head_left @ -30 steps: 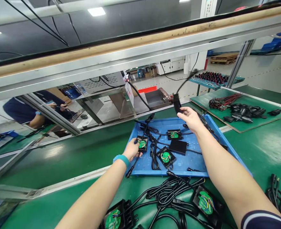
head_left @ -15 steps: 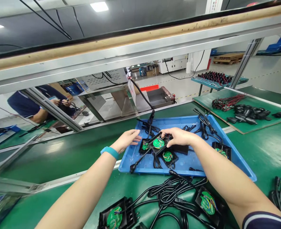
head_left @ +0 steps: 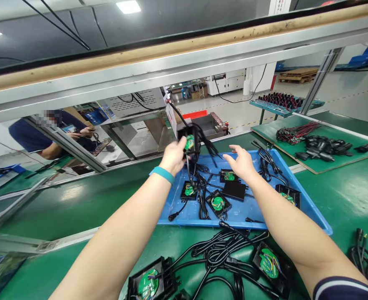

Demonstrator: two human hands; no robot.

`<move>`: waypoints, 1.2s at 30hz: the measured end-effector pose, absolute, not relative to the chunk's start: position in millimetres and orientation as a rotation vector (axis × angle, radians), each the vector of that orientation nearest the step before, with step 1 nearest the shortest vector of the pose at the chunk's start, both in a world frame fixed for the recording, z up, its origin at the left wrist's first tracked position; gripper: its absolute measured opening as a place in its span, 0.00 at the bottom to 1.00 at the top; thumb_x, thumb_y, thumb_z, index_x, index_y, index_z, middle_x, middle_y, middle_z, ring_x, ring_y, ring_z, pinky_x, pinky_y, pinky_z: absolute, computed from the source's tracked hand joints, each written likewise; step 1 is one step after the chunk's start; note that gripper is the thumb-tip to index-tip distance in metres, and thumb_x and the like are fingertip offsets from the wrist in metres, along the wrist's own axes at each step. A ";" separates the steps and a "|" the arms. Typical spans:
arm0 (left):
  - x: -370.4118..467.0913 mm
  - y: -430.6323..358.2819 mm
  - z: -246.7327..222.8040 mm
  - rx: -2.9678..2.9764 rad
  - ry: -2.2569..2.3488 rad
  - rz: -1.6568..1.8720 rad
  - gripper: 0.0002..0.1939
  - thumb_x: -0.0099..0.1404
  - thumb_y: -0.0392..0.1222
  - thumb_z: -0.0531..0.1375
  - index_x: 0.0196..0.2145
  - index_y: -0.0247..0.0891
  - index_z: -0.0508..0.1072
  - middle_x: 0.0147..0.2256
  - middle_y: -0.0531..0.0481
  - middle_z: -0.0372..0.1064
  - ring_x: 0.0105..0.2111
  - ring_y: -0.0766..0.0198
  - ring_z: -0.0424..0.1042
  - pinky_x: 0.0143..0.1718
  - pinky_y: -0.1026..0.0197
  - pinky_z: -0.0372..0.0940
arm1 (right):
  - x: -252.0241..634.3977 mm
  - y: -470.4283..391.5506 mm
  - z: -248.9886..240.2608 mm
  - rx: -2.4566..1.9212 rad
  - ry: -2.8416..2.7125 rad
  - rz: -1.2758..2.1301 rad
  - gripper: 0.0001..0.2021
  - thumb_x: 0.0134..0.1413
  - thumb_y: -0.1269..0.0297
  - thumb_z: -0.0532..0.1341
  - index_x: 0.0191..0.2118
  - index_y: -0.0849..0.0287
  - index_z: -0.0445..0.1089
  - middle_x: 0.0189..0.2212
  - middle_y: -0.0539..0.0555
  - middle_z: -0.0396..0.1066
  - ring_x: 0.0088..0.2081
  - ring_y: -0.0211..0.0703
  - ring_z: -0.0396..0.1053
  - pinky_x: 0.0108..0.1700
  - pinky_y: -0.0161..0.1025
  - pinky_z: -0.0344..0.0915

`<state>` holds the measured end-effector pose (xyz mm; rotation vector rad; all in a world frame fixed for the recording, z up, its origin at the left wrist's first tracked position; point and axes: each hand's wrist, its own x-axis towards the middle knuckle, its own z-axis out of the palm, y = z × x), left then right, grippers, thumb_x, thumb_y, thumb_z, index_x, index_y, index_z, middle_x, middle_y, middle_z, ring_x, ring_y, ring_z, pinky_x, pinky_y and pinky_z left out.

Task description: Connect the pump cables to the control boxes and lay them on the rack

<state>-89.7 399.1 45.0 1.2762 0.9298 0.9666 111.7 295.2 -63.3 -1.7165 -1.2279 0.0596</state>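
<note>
My left hand [head_left: 173, 155], with a teal band at the wrist, grips a black box with a green circuit board [head_left: 189, 143]. The box is lifted over the far left rim of the blue tray [head_left: 174, 212], its black cables dangling and blurred. My right hand [head_left: 240, 160] hovers over the tray with fingers apart and holds nothing. Below it lie more open black boxes with round green boards [head_left: 217, 203], a closed black box [head_left: 234, 190] and coiled black cables [head_left: 266, 162].
On the green bench in front lie black boxes [head_left: 149, 283] and tangled cables [head_left: 218, 254]. A board [head_left: 324, 166] at right bears black connectors [head_left: 323, 148] and red-black wires [head_left: 296, 132]. Metal framing [head_left: 184, 79] crosses above. Beyond it at left, another person [head_left: 61, 133] handles cables.
A black box with its cables has risen from the tray and is now in my left hand, which moved up and away. My right hand has let go of the box it touched and opened.
</note>
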 end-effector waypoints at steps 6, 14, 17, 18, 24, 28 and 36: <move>-125.8 397.0 15.5 1.550 1.368 0.803 0.10 0.74 0.48 0.54 0.44 0.39 0.65 0.28 0.55 0.69 0.17 0.70 0.69 0.16 0.69 0.56 | 98.0 298.5 -74.9 -2.090 -1.603 0.308 0.20 0.60 0.57 0.63 0.54 0.60 0.70 0.53 0.63 0.72 0.57 0.59 0.65 0.58 0.55 0.59; -171.0 370.2 -52.9 1.720 1.726 0.236 0.12 0.72 0.43 0.56 0.48 0.32 0.68 0.28 0.48 0.72 0.16 0.62 0.70 0.16 0.63 0.60 | 93.8 305.0 -98.1 -2.318 -1.710 0.526 0.19 0.59 0.58 0.65 0.53 0.60 0.69 0.54 0.63 0.71 0.58 0.59 0.63 0.57 0.56 0.58; -166.5 371.2 -54.6 1.867 1.794 0.072 0.15 0.71 0.43 0.55 0.51 0.31 0.68 0.35 0.38 0.76 0.24 0.53 0.77 0.25 0.57 0.68 | 97.4 306.2 -102.1 -2.345 -1.701 0.568 0.19 0.60 0.56 0.64 0.54 0.60 0.68 0.55 0.64 0.70 0.59 0.60 0.61 0.56 0.56 0.58; -164.0 370.7 -54.8 1.927 1.812 0.033 0.17 0.71 0.43 0.55 0.52 0.29 0.68 0.38 0.33 0.76 0.30 0.49 0.79 0.30 0.54 0.70 | 98.3 306.6 -103.0 -2.351 -1.693 0.579 0.20 0.60 0.56 0.63 0.54 0.60 0.68 0.55 0.64 0.69 0.59 0.60 0.61 0.56 0.56 0.58; -150.6 355.4 -62.0 2.280 1.799 -0.113 0.49 0.66 0.64 0.57 0.67 0.18 0.49 0.58 0.16 0.61 0.59 0.32 0.66 0.57 0.42 0.61 | 101.4 310.6 -109.2 -2.342 -1.667 0.617 0.30 0.51 0.51 0.68 0.57 0.55 0.65 0.57 0.63 0.67 0.61 0.61 0.58 0.55 0.55 0.61; -149.2 360.9 -66.3 2.354 1.720 -0.360 0.65 0.56 0.71 0.61 0.70 0.21 0.36 0.63 0.19 0.54 0.60 0.36 0.64 0.57 0.48 0.63 | 100.4 313.5 -112.4 -2.368 -1.651 0.590 0.28 0.48 0.55 0.67 0.55 0.57 0.67 0.54 0.63 0.68 0.58 0.61 0.60 0.55 0.56 0.62; -146.7 378.9 -64.2 2.281 1.708 -0.387 0.55 0.59 0.57 0.65 0.69 0.22 0.42 0.64 0.21 0.56 0.62 0.42 0.63 0.59 0.55 0.62 | 101.7 314.8 -103.6 -2.478 -1.500 0.466 0.25 0.48 0.55 0.67 0.51 0.60 0.69 0.51 0.64 0.69 0.56 0.62 0.63 0.52 0.56 0.63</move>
